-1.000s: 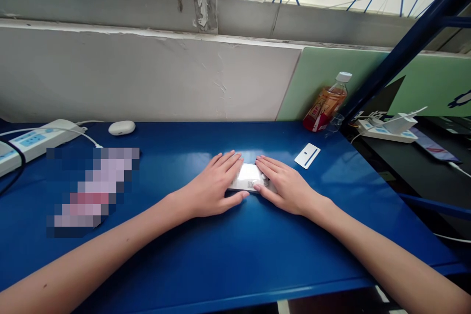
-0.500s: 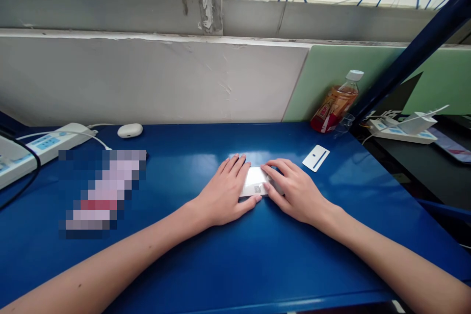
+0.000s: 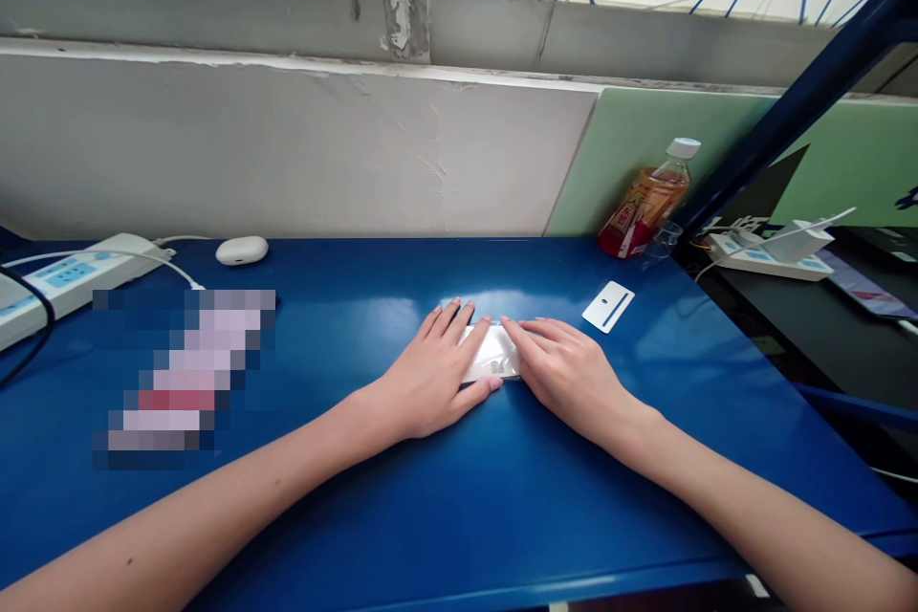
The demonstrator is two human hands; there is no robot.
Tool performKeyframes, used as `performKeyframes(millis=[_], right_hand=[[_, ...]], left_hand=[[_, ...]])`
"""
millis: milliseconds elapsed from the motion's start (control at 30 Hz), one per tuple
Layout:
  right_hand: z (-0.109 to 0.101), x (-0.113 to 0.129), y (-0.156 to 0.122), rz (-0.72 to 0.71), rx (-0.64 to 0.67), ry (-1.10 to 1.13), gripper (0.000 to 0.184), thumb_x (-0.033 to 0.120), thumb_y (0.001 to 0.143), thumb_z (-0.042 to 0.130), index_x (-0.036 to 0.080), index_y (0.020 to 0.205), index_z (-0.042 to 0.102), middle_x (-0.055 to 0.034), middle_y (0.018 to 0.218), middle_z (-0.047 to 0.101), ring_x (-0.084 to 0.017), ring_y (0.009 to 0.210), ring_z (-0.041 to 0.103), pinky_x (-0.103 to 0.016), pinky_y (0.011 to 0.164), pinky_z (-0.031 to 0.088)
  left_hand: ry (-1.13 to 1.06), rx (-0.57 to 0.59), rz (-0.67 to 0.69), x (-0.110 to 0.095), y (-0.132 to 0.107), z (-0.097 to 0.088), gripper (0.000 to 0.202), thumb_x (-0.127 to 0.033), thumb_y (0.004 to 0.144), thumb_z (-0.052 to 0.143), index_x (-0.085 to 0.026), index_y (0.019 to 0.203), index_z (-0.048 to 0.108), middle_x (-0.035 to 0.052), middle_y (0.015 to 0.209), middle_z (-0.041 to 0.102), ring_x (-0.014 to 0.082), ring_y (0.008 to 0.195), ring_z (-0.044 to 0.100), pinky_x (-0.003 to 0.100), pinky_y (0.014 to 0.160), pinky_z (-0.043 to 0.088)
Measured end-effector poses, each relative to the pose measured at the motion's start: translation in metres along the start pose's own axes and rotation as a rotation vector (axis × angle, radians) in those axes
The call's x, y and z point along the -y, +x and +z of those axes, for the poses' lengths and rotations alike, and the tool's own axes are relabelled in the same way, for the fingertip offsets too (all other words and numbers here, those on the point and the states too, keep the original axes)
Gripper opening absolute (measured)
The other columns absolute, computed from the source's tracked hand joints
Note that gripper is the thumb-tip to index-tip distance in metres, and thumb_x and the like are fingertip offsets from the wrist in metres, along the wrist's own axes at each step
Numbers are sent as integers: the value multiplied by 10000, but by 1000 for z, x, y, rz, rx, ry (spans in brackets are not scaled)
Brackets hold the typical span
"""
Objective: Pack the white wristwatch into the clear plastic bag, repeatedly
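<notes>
A small white flat packet (image 3: 493, 356) with a printed code lies on the blue table (image 3: 445, 497) at its middle. My left hand (image 3: 430, 378) lies flat on the packet's left side, fingers stretched out, thumb along its near edge. My right hand (image 3: 566, 373) lies flat over its right side, fingers extended and pressing down. Most of the packet is hidden under the two hands.
A white card (image 3: 608, 306) lies right of my hands. A drink bottle (image 3: 645, 201) leans at the back right by a blue post. A white earbud case (image 3: 242, 251) and a power strip (image 3: 64, 277) sit at the back left. A blurred object (image 3: 183, 373) lies on the left.
My hands have drawn closer together over the packet, so less of it shows. The view shifted slightly.
</notes>
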State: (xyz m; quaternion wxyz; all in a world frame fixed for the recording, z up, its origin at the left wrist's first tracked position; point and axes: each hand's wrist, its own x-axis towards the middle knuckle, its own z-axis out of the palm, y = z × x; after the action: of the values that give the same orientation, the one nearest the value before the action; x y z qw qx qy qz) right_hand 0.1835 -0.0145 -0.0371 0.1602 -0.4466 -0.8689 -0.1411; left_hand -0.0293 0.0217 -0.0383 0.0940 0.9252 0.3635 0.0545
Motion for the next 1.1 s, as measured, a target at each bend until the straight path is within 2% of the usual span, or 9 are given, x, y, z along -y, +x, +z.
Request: performKeyframes(millis=[167,333,533,600,733,800,933,1033,1100], right_hand=[[-1,3,1,18,23,51,277,74,934,445,92,1107,660,-184,1086,745,-304,984,700,-418,856,564],[-2,2,1,62,60,170,290,80,941,393,122,1092,637,-165,1074,749,-280,953,698,-378,794,581],[2,-8,-4,252,92,279,302,98,905,435,139,1160,592,-121,943,753,-252,792,718,-351,669,578],[3,-13,-6,226,64,300,292,100,885,455,154,1118,623,-112,968,754,-249,803,719,-362,694,583],[3,-25,-7,107,-9,335,293,84,875,462,150,1073,669,-134,1174,712,-280,1080,661,-428,920,552],[3,-30,-6,83,-29,320,255,113,890,488,151,1041,690,-140,1205,698,-300,1155,615,-465,976,524],[1,-39,-5,34,-36,318,203,199,932,534,158,961,730,-138,1150,710,-308,1164,593,-476,977,519],[-1,-45,-4,11,23,373,219,231,950,539,171,921,747,-114,989,728,-276,1044,638,-435,899,548],[-3,-48,-4,21,67,412,237,256,962,529,175,958,751,-105,926,722,-258,968,657,-415,848,559]], left_hand=[[-14,7,-9,0,0,-1,711,-586,982,353,-127,1522,304,214,1578,296,403,1485,166,573,1160,212],[-13,34,-24,-1,0,-1,721,-594,990,327,-121,1532,292,215,1592,259,406,1490,134,572,1168,196],[3,41,-28,-1,0,-1,742,-612,981,347,-114,1530,296,214,1595,253,402,1490,145,554,1176,180],[4,27,-27,-1,0,0,746,-627,978,334,-126,1530,294,200,1596,263,390,1491,155,542,1179,178],[0,-8,-19,1,-1,2,746,-637,974,329,-134,1524,300,190,1592,279,383,1489,175,538,1176,189],[4,-15,-14,1,-2,2,747,-633,973,336,-126,1520,307,199,1589,281,387,1486,183,540,1175,194],[-1,-6,-13,1,-2,1,755,-632,969,345,-119,1521,304,204,1590,276,390,1486,179,539,1178,192],[-6,-1,-10,2,-1,0,749,-627,968,358,-123,1519,309,201,1591,274,390,1485,182,533,1178,193],[-2,7,3,4,-1,-2,745,-623,967,367,-127,1520,310,198,1591,276,387,1484,191,528,1176,200]])
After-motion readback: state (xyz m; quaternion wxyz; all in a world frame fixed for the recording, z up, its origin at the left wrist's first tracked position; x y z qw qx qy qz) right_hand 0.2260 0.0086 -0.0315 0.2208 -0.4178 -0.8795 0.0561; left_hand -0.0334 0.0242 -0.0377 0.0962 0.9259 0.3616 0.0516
